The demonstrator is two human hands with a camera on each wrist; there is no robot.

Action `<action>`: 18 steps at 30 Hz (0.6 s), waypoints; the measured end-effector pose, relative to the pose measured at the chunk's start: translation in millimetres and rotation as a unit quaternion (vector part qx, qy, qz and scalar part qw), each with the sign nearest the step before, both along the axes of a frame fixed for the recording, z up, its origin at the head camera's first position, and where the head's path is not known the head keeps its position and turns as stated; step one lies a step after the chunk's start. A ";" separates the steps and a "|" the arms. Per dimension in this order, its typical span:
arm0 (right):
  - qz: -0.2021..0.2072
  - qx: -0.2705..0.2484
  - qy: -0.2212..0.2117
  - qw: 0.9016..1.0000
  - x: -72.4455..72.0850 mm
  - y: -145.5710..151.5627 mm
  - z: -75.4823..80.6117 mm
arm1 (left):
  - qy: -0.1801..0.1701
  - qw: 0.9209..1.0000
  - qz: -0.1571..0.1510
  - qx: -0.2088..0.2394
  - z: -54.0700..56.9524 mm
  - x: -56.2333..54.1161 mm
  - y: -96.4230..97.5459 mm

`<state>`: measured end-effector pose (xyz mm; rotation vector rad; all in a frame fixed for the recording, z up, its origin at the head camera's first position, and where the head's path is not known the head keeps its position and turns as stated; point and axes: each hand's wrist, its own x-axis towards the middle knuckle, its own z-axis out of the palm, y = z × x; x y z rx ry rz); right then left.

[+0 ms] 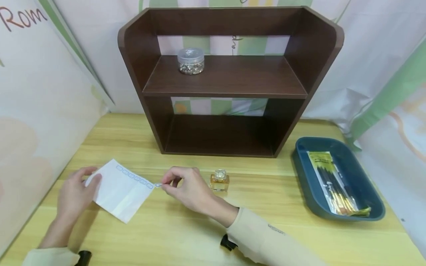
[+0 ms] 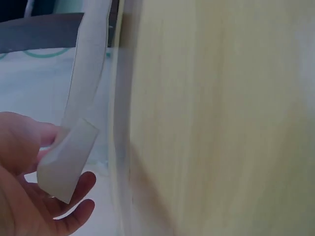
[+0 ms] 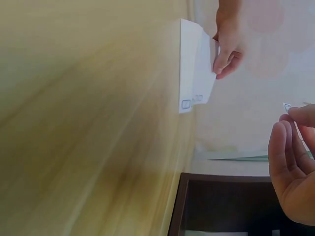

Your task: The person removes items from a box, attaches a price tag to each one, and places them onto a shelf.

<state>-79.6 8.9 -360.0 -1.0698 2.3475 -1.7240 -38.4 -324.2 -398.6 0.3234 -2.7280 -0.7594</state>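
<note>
My left hand point(image 1: 75, 191) grips a white sheet point(image 1: 121, 192) by its left edge, thumb on the face toward me. A row of small blue-outlined label stickers point(image 1: 134, 177) runs along its upper edge. In the left wrist view the sheet point(image 2: 66, 167) bends at the fingers. Off the sheet's right corner, my right hand point(image 1: 191, 188) pinches one small blue-outlined label point(image 1: 158, 185) between thumb and index finger. The right wrist view shows this label point(image 3: 287, 106) at the fingertips, apart from the sheet point(image 3: 189, 73). Just right of that hand stands a small glass bottle point(image 1: 219, 181) of amber liquid.
A dark brown two-tier shelf point(image 1: 226, 95) stands at the back of the wooden table point(image 1: 159, 236). On its upper tier sits a clear lidded jar point(image 1: 191, 61) of small metallic pieces. At the right, a dark teal tray point(image 1: 304, 177) holds a packet of brushes point(image 1: 332, 183).
</note>
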 end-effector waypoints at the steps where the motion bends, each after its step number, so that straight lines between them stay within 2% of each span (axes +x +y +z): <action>1: -0.001 0.003 -0.002 1.000 1.1 3.6 -0.5 | -0.013 1.000 0.000 -0.012 0.0 0.1 -1.9; 6: -0.006 0.015 -0.025 1.000 6.5 20.9 -1.9 | -0.076 0.996 0.001 -0.052 1.2 1.5 -8.3; 12: -0.028 0.018 -0.036 0.999 11.3 41.5 -5.7 | -0.123 0.990 -0.013 -0.074 2.0 4.0 -15.0; 18: -0.046 0.035 -0.036 0.998 13.3 66.8 -14.5 | -0.192 0.976 -0.019 -0.100 4.1 4.2 -22.7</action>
